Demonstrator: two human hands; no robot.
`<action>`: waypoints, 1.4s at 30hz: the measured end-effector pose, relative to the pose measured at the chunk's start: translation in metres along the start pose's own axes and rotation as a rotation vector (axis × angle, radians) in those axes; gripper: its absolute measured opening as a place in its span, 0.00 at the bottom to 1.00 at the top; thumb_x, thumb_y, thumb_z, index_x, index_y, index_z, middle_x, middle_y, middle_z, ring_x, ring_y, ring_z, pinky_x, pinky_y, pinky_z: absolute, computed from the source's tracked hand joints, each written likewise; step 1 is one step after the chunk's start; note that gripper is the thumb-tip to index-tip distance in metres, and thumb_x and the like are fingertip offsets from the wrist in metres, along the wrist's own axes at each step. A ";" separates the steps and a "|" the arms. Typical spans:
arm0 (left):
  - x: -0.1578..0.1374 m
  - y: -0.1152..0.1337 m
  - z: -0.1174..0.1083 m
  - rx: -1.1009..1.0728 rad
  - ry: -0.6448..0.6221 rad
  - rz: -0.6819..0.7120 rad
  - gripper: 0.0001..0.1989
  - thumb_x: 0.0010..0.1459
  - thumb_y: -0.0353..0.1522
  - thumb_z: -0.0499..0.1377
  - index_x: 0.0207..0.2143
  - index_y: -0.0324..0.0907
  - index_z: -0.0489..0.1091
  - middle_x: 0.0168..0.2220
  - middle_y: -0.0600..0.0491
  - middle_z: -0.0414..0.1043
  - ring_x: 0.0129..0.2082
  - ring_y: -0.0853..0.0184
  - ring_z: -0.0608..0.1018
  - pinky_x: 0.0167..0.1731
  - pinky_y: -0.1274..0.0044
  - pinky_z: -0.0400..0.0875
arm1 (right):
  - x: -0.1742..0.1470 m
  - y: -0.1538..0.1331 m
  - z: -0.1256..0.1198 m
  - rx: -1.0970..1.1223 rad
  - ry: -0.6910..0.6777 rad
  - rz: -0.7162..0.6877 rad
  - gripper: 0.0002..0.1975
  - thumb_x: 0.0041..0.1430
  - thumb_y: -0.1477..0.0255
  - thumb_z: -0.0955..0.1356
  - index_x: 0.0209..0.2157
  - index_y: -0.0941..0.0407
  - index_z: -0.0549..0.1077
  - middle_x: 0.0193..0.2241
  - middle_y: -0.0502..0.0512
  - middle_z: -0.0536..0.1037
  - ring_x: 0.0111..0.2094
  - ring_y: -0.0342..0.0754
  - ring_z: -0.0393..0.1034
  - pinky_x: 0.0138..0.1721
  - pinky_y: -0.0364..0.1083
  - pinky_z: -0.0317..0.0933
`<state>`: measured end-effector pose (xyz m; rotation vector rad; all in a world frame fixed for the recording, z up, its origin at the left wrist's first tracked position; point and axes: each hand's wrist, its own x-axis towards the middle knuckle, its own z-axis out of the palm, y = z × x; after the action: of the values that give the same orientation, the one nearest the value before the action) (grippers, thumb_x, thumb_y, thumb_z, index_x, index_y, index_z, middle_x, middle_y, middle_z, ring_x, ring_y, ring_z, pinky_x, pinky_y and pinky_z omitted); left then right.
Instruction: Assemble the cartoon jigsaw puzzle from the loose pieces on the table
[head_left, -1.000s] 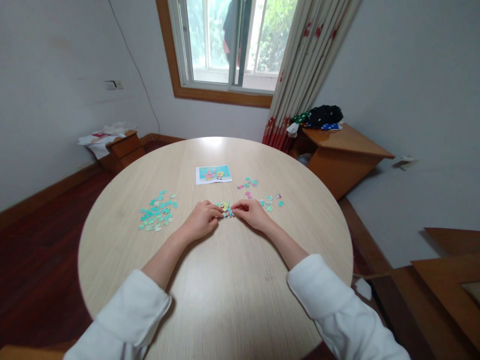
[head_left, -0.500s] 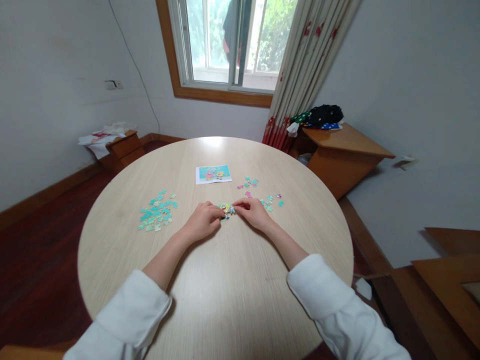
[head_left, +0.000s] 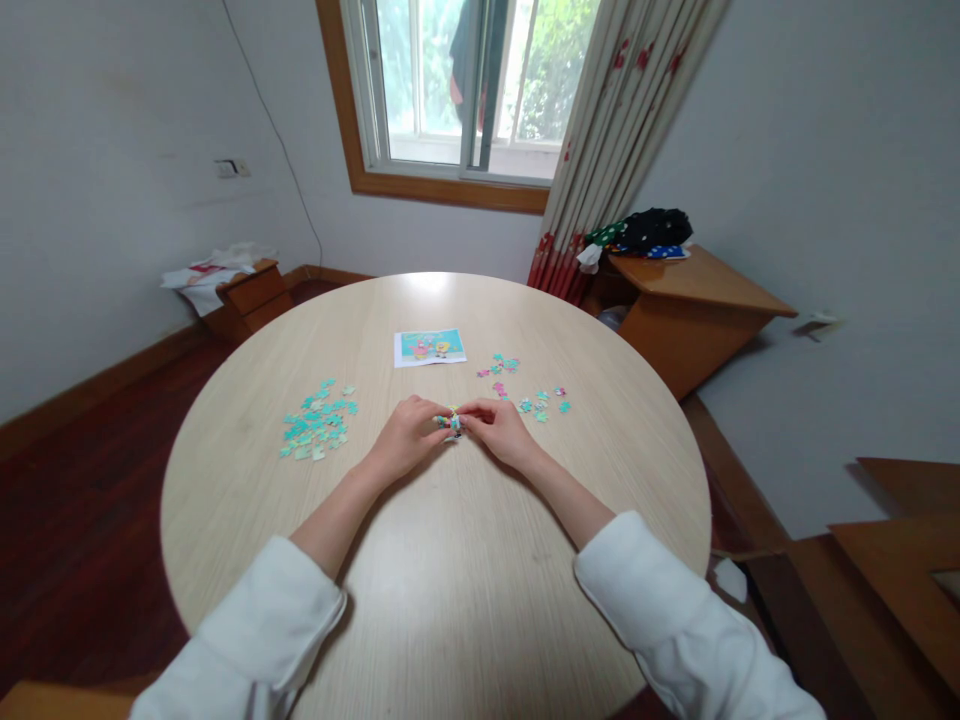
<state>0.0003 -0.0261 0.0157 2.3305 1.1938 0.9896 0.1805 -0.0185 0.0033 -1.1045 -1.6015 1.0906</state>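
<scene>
Round, pale wood-grain table (head_left: pixel 450 580) spans mid-frame. Just below frame centre, I see the bare left hand (head_left: pixel 409 436) and right hand (head_left: pixel 501 429) pinching small, multicoloured jigsaw pieces (head_left: pixel 455 424) from opposite sides, presumably for steadiness.

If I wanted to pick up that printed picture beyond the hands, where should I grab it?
Probably by the white margin on the left edge of the printed picture, coming from the left with the left hand. It looks thin and lies flat, so sliding it slightly while lifting that edge may help. Loose puzzle pieces lie close on its right.
</scene>
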 end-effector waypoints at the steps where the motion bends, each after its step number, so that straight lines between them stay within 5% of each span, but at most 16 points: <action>1: 0.000 0.000 0.000 0.000 0.004 0.001 0.08 0.50 0.30 0.64 0.36 0.42 0.75 0.34 0.50 0.78 0.35 0.64 0.73 0.38 0.72 0.66 | 0.000 0.000 0.001 0.008 0.003 0.000 0.07 0.48 0.72 0.68 0.30 0.57 0.78 0.29 0.55 0.80 0.30 0.45 0.73 0.36 0.44 0.66; 13: -0.001 -0.001 0.001 -0.010 0.047 0.002 0.06 0.52 0.30 0.62 0.34 0.41 0.75 0.31 0.50 0.77 0.34 0.64 0.74 0.37 0.72 0.67 | 0.002 0.004 0.004 0.015 0.012 -0.013 0.08 0.50 0.72 0.66 0.31 0.58 0.77 0.28 0.53 0.79 0.28 0.43 0.71 0.31 0.43 0.64; 24: 0.001 -0.011 -0.007 0.018 0.180 -0.275 0.07 0.52 0.29 0.58 0.34 0.40 0.75 0.34 0.49 0.77 0.31 0.66 0.75 0.37 0.74 0.69 | -0.005 0.001 -0.005 -0.556 -0.040 -0.328 0.11 0.56 0.77 0.66 0.40 0.56 0.77 0.40 0.58 0.77 0.43 0.48 0.70 0.48 0.50 0.60; 31: 0.003 -0.010 -0.009 -0.009 0.190 -0.361 0.08 0.51 0.31 0.57 0.30 0.40 0.76 0.30 0.51 0.78 0.28 0.68 0.73 0.33 0.77 0.67 | -0.010 -0.004 -0.006 -0.747 -0.184 -0.279 0.12 0.58 0.73 0.66 0.44 0.54 0.75 0.48 0.60 0.74 0.51 0.52 0.66 0.52 0.55 0.54; 42: 0.003 -0.009 -0.004 -0.176 0.159 -0.410 0.07 0.47 0.33 0.59 0.27 0.39 0.75 0.25 0.52 0.76 0.24 0.69 0.73 0.29 0.78 0.66 | -0.010 -0.004 -0.007 -0.758 -0.206 -0.288 0.13 0.59 0.73 0.66 0.46 0.55 0.75 0.47 0.60 0.73 0.50 0.51 0.66 0.52 0.54 0.56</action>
<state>-0.0061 -0.0181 0.0145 1.8004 1.5002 1.0896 0.1886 -0.0276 0.0066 -1.1910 -2.3507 0.4029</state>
